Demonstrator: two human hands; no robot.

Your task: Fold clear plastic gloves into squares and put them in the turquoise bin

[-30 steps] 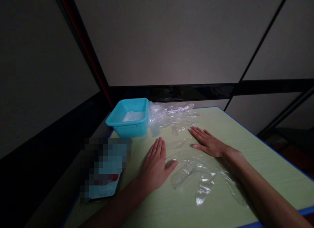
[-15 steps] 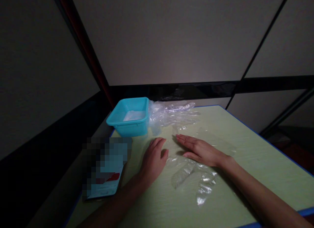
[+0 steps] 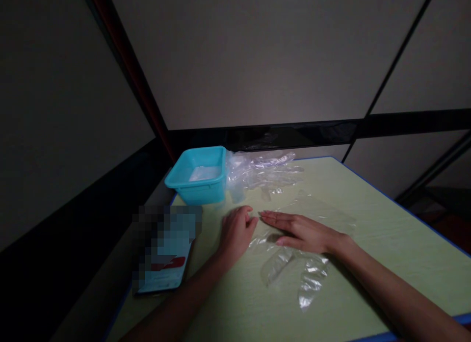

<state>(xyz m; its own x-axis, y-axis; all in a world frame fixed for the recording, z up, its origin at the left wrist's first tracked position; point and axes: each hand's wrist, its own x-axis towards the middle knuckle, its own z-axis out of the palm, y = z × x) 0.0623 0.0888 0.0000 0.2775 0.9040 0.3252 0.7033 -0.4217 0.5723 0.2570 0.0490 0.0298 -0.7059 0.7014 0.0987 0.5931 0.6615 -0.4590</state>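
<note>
The right hand [image 3: 301,231] lies flat, palm down, fingers straight and held together, pointing toward the left across a clear plastic glove [image 3: 294,263] that is spread on the table. The palm and fingers press on the upper part of the glove; its crinkled finger ends stick out from under the hand toward the near edge and catch the light. Just beside it, the left hand [image 3: 235,231] rests on the table with the fingers bent a little and bunched, its fingertips meeting the glove's left edge and nearly touching the right hand's fingertips. From where I stand I cannot tell whether the left fingers are pinching the film or only lying against it.

Beyond the hands, toward the far edge, a loose heap of more clear plastic gloves [image 3: 265,172] sits against the side of a turquoise tub [image 3: 198,177], which stands at the far left corner with something pale inside it. Near the left edge, well apart from the tub, a flat packet [image 3: 164,268] lies partly blurred. The table [image 3: 386,234] is pale green with a blue rim, and the room is dim.
</note>
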